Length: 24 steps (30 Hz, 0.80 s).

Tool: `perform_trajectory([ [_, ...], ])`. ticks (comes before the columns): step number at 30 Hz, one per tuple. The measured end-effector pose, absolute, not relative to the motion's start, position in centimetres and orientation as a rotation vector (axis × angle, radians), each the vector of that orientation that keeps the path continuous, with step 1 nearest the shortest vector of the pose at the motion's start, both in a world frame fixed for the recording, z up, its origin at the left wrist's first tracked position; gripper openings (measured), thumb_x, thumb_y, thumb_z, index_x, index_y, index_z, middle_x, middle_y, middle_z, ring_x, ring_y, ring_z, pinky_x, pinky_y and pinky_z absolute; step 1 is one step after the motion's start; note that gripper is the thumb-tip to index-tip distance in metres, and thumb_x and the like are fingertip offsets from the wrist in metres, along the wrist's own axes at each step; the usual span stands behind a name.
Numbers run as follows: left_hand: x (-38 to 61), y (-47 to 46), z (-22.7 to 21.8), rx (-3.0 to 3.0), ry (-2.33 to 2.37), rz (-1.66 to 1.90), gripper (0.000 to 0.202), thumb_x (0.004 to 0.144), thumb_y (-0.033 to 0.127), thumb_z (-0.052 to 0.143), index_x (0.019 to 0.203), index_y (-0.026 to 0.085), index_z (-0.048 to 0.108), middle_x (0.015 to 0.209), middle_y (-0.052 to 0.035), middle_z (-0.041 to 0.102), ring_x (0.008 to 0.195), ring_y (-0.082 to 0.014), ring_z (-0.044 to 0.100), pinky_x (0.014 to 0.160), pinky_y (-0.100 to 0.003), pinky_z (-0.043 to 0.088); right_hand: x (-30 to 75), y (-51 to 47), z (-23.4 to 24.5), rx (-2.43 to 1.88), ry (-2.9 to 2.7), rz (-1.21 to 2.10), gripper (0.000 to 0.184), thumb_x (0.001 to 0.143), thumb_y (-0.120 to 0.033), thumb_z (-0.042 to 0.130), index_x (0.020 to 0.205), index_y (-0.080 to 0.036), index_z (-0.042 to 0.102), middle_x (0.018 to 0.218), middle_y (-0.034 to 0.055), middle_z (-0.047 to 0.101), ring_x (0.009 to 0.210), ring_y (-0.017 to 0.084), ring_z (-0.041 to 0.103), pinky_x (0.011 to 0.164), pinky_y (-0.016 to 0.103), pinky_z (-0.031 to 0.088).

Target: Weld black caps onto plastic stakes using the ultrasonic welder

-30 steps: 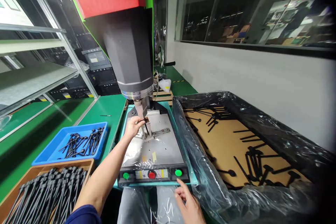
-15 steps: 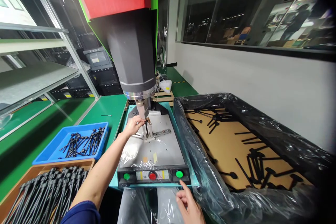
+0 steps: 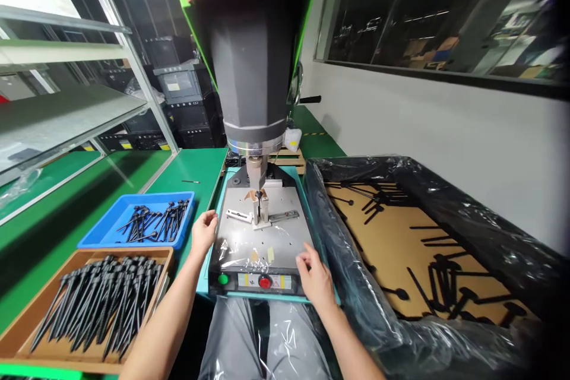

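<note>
A black rod with a round head [image 3: 259, 195] stands upright in the small pale fixture [image 3: 262, 221], under the horn tip [image 3: 256, 173] of the press. My left hand [image 3: 203, 233] is beside the left edge of the grey base plate [image 3: 276, 252], fingers curled together with nothing visible in them. Over the front right corner of the base is my right hand [image 3: 315, 276], fingers bent and apart, holding nothing; it hides the right green button. A red button [image 3: 265, 281] and a left green button [image 3: 223, 279] show on the front panel.
To the left, a blue tray [image 3: 129, 199] and a brown tray [image 3: 167, 255] hold many black rods. On the right stands a box lined with dark plastic [image 3: 356, 285], with black rods on cardboard. A metal shelf [image 3: 71, 107] is at the left, a window wall behind the box.
My left hand has let go of the rod at the fixture and moved left and toward me. My right hand has risen over the right button. The view has shifted.
</note>
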<state>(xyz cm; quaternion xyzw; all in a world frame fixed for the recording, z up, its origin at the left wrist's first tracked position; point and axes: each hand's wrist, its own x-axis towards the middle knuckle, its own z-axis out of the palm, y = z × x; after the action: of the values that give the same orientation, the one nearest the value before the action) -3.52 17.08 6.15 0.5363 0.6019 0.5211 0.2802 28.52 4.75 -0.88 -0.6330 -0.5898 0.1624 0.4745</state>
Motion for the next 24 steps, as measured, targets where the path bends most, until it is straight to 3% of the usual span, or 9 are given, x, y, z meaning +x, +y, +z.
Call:
perform_trajectory([
  [6,-7.0,11.8,0.5,1.114,1.823,1.292,0.035,0.076,0.026,0.072,0.108,0.014,0.063,0.116,-0.0182,0.068,0.11,-0.0269,0.065,0.102,-0.042,0.046,28.3,11.6,-0.1,-1.856,-1.684,0.233,0.042,0.09,-0.03,0.047,0.125,-0.009,0.059,0.109,0.0174,0.067,0.102,0.029,0.061,0.092,0.042,0.047],
  [11,-6.9,10.9,-1.8,0.938,1.835,1.25,0.046,0.069,0.038,0.079,0.102,0.008,0.065,0.095,-0.018,0.072,0.092,-0.0279,0.07,0.086,-0.04,0.052,27.3,14.7,1.0,-2.126,-1.817,0.286,0.038,0.091,-0.034,0.052,0.116,-0.01,0.067,0.118,0.023,0.061,0.11,0.036,0.056,0.085,0.044,0.046],
  [14,-6.7,11.5,-2.1,0.891,1.791,1.253,0.056,0.065,0.045,0.081,0.104,0.008,0.065,0.076,-0.0099,0.07,0.074,-0.024,0.068,0.071,-0.035,0.053,26.6,15.4,1.1,-2.133,-1.823,0.331,0.028,0.089,-0.035,0.057,0.102,-0.016,0.073,0.112,0.0184,0.064,0.106,0.034,0.058,0.083,0.041,0.046],
  [18,-6.8,12.0,-2.0,0.849,1.725,1.265,0.062,0.059,0.049,0.083,0.102,0.008,0.065,0.061,-0.0029,0.063,0.056,-0.0178,0.061,0.056,-0.029,0.046,26.4,15.9,0.7,-2.099,-1.756,0.418,0.016,0.085,-0.021,0.056,0.081,-0.02,0.071,0.098,0.011,0.068,0.098,0.026,0.062,0.081,0.034,0.044],
  [24,-6.9,11.3,-1.9,0.796,1.582,1.314,0.064,0.05,0.049,0.085,0.095,0.008,0.064,0.055,0.0014,0.056,0.047,-0.0124,0.051,0.05,-0.025,0.038,27.7,16.4,0.0,-1.896,-1.554,0.66,0.01,0.077,-0.025,0.057,0.068,-0.022,0.061,0.072,0.0041,0.067,0.075,0.023,0.064,0.07,0.031,0.045],
])
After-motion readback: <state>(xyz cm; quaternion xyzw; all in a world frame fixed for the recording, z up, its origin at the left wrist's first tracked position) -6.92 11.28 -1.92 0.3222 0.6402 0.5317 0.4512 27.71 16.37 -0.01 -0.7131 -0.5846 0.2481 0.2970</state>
